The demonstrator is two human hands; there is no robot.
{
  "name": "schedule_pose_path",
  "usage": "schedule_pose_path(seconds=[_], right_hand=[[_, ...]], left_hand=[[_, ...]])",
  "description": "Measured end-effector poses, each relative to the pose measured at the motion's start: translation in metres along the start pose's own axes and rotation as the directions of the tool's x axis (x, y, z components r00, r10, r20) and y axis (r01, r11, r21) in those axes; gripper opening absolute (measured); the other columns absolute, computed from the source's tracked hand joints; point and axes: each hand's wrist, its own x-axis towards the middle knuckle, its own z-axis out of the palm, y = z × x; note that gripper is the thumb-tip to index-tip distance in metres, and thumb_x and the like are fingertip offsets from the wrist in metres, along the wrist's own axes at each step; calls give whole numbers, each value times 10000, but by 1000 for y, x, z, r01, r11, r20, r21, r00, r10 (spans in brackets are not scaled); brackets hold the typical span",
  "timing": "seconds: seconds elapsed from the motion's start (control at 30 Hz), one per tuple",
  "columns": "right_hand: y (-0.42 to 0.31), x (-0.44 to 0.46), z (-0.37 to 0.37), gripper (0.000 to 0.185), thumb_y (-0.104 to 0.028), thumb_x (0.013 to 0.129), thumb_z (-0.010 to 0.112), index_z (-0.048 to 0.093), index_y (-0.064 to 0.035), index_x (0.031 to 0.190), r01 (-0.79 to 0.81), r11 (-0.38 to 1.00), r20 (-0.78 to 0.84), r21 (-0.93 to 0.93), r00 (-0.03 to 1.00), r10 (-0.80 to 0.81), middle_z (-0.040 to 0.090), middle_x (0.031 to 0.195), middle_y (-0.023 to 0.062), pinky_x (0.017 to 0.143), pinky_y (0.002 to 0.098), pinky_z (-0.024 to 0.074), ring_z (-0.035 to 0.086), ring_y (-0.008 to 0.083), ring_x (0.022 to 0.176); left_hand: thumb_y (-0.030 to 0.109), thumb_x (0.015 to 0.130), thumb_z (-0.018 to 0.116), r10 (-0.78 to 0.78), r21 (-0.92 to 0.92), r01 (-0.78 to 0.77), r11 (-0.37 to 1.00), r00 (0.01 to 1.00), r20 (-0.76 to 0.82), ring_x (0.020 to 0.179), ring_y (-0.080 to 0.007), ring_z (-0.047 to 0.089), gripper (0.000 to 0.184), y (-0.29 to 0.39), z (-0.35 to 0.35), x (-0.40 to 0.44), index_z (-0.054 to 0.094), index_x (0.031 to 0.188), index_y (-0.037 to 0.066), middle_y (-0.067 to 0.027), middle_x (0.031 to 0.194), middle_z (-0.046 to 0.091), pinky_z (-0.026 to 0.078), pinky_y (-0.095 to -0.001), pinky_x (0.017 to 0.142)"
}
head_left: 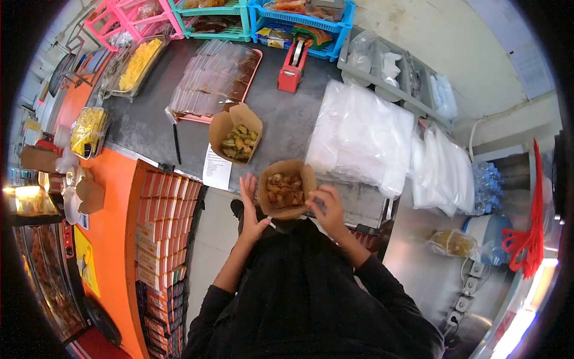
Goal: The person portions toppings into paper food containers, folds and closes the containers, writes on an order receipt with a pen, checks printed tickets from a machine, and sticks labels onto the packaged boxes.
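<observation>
A brown paper box with browned food pieces inside sits near the counter's front edge, its top unfolded. My left hand is against its left side, fingers stretched out and thumb apart. On the right side, my right hand has bent fingers at the box's rim; whether they grip it is hard to tell. A second open paper box with greenish-yellow food pieces stands just behind and to the left. A printed paper slip lies partly under that second box.
On the dark counter are a black pen, a tray of filled packets, a red tape dispenser and stacked clear plastic bags. Colored baskets line the back. Boxes fill shelves below left.
</observation>
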Motion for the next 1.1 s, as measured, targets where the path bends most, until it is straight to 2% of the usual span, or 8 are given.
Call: schedule_pose_path(seconds=[0.1, 0.23, 0.33, 0.47, 0.6, 0.63, 0.73, 1.1], right_hand=[[8, 7, -2, 197, -37, 781, 636, 579, -24, 969, -202, 976, -121, 81, 970, 211, 544, 991, 133, 663, 298, 472, 561, 273, 822], [16, -18, 10, 222, -5, 784, 609, 553, 0, 998, -306, 927, -234, 215, 906, 353, 544, 999, 145, 648, 260, 473, 565, 259, 820], [7, -46, 2, 322, -89, 772, 654, 524, 6, 1051, -95, 987, 133, 128, 988, 78, 528, 1090, 166, 712, 299, 489, 568, 284, 903], [0, -45, 3, 547, -212, 726, 720, 483, -9, 1175, 3, 1000, 68, 29, 998, -5, 480, 1204, 185, 825, 370, 469, 519, 331, 1063], [16, -37, -4, 663, -299, 702, 748, 470, -35, 1243, 238, 956, 108, -169, 969, -222, 471, 1265, 129, 878, 386, 438, 488, 310, 1133], [23, -34, -4, 676, -317, 693, 755, 478, -46, 1246, 312, 930, 136, -194, 948, -289, 478, 1269, 105, 880, 381, 433, 489, 295, 1136], [13, -19, -11, 612, -350, 679, 749, 542, -89, 1191, 379, 892, 230, -248, 917, -326, 515, 1253, 28, 873, 365, 428, 495, 251, 1134], [20, -8, 16, 233, -132, 736, 706, 558, -18, 875, 140, 988, -40, 66, 990, -138, 607, 1007, 126, 725, 355, 480, 595, 306, 902]], left_hand=[[608, 557, 742, 84, 254, -118, 960, 987, 138, 1274, -365, 309, 1292, -6, -13, 2, -31, 1411, 21, -235, 1450, 105, 268, -465, 1016], [343, 516, 852, 203, 261, -233, 937, 969, 139, 1229, -363, 376, 1205, -7, -17, 21, 94, 1398, 25, -225, 1420, 215, 319, -463, 984], [291, 537, 839, 298, 387, -398, 832, 908, 293, 1193, -352, 411, 1103, -9, -13, 18, 179, 1382, 31, -212, 1360, 330, 348, -443, 960], [232, 564, 822, 315, 516, -486, 705, 867, 386, 1116, -334, 484, 1002, -5, -5, 4, 258, 1370, 42, -174, 1326, 416, 389, -411, 923], [213, 592, 807, 243, 537, -444, 718, 882, 404, 975, -247, 558, 739, 4, -3, 7, 494, 1246, 69, -71, 1210, 554, 426, -383, 835], [229, 594, 782, 255, 533, -394, 749, 913, 317, 926, -203, 540, 628, 13, 3, 11, 574, 1181, 152, 26, 1186, 573, 447, -334, 776], [250, 574, 783, 208, 627, -420, 656, 899, 385, 947, -198, 533, 662, 22, 8, 18, 565, 1195, 177, 44, 1187, 571, 420, -329, 790], [168, 680, 717, 63, 508, -130, 852, 987, 148, 882, -222, 503, 357, -3, 18, 8, 639, 1026, 123, 1, 989, 641, 371, -334, 817]])
